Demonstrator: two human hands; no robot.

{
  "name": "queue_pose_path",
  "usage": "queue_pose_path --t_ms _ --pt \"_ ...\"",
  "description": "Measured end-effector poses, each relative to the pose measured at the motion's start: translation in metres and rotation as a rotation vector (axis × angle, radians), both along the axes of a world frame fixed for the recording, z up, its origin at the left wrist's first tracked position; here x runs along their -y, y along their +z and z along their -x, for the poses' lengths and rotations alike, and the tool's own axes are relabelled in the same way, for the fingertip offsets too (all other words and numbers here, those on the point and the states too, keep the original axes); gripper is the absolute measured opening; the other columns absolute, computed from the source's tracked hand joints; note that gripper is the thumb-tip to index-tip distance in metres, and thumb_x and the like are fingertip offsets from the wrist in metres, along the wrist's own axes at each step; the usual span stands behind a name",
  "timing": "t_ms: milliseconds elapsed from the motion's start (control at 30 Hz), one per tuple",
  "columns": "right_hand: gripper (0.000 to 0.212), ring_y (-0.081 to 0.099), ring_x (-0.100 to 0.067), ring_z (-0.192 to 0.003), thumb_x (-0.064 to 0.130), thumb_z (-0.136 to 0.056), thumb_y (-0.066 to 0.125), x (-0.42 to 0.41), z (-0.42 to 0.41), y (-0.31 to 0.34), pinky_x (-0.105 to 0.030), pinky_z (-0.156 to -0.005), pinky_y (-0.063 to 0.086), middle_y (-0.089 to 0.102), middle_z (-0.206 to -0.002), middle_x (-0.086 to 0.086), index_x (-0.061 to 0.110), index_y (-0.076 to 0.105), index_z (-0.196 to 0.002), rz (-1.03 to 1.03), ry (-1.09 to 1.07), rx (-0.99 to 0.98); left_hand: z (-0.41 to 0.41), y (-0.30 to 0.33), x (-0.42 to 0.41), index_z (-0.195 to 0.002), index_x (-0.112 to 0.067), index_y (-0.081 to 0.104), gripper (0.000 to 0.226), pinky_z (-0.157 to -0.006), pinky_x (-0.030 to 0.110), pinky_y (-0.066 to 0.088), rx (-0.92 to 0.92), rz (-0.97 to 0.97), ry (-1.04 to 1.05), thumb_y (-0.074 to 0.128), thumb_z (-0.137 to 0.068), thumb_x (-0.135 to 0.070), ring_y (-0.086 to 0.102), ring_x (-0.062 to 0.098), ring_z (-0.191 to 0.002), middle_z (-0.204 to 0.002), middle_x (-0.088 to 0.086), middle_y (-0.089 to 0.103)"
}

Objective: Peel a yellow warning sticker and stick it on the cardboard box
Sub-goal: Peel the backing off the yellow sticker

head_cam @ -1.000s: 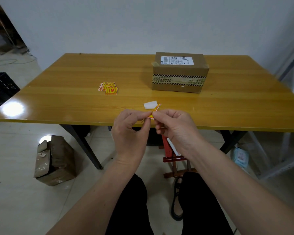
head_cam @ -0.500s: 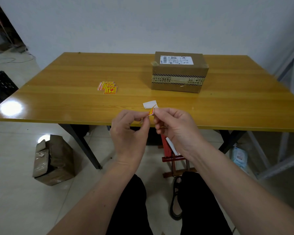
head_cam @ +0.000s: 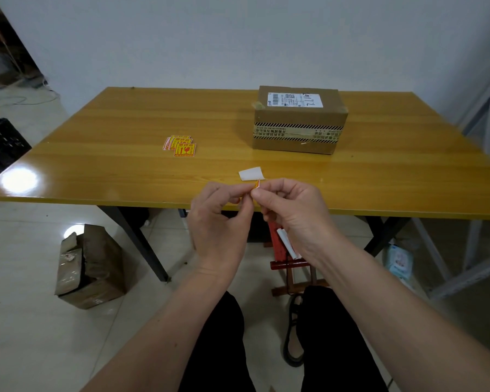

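Both hands meet at the table's (head_cam: 125,171) near edge: left hand (head_cam: 219,222) and right hand (head_cam: 292,212) pinch one sticker (head_cam: 257,183) between thumb and fingertips, white backing (head_cam: 251,173) curling up. The box (head_cam: 297,120) sits well beyond; spare stickers (head_cam: 180,145) lie left.

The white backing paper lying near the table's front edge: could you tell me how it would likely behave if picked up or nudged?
The white backing paper curls upward, so it is probably thin, floppy and very light. It would likely slide easily on the glossy yellow wooden table.
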State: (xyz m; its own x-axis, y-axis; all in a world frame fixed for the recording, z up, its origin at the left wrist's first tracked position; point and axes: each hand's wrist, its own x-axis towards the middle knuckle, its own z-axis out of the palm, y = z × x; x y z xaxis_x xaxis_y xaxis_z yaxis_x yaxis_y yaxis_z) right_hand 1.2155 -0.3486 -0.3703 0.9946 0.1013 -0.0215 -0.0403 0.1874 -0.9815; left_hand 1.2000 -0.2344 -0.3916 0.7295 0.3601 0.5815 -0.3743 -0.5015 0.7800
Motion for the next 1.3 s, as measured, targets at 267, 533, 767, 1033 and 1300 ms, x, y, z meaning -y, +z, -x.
queue_pose_path --t_ms 267,533,767,1033,1300 --pt "0.007 0.054 -0.006 -0.051 0.009 -0.077 0.073 -0.0014 0.0020 -0.0005 -0.019 -0.050 0.046 0.062 -0.054 0.007 0.013 0.068 -0.074 0.037 -0.042 0.020 0.0013 0.0003 0.0016 -0.083 -0.023 0.074 0.015 -0.067 0.009 0.039 -0.044 0.004 -0.014 0.073 -0.076 -0.010 0.054 -0.003 -0.068 -0.071 -0.008 0.061" --pt "0.010 0.053 -0.007 -0.054 0.010 -0.076 0.074 -0.0026 0.0047 0.0031 -0.023 -0.054 0.047 0.063 -0.057 0.007 0.016 0.069 -0.070 0.076 -0.062 0.057 0.0024 0.0016 0.0015 -0.082 -0.023 0.073 0.015 -0.066 0.006 0.039 -0.059 0.017 -0.017 0.073 -0.076 -0.009 0.054 -0.003 -0.068 -0.072 -0.007 0.062" --pt "0.009 0.052 -0.010 -0.056 0.008 -0.076 0.074 -0.0033 0.0054 0.0020 -0.023 -0.054 0.046 0.063 -0.059 0.003 0.015 0.069 -0.071 0.065 -0.082 0.062 0.0045 0.0032 0.0018 -0.082 -0.021 0.073 0.016 -0.064 0.003 0.039 -0.079 0.045 -0.034 0.072 -0.076 -0.007 0.055 -0.006 -0.069 -0.072 -0.007 0.062" --pt "0.011 0.052 -0.009 -0.055 0.007 -0.078 0.072 -0.0049 0.0043 0.0021 -0.023 -0.053 0.045 0.062 -0.058 0.004 0.015 0.070 -0.070 0.078 -0.080 0.055 0.0052 0.0043 0.0014 -0.082 -0.024 0.073 0.017 -0.063 0.004 0.038 -0.085 0.056 -0.032 0.072 -0.076 -0.009 0.055 -0.004 -0.068 -0.073 -0.005 0.064" --pt "0.009 0.052 -0.009 -0.056 0.016 -0.081 0.070 -0.0048 0.0040 0.0038 -0.019 -0.052 0.046 0.060 -0.061 -0.002 0.011 0.069 -0.073 0.054 -0.079 0.019 0.0051 0.0043 0.0017 -0.083 -0.029 0.070 0.020 -0.065 0.005 0.040 -0.071 0.082 -0.042 0.074 -0.077 -0.010 0.057 -0.002 -0.069 -0.072 -0.010 0.062"
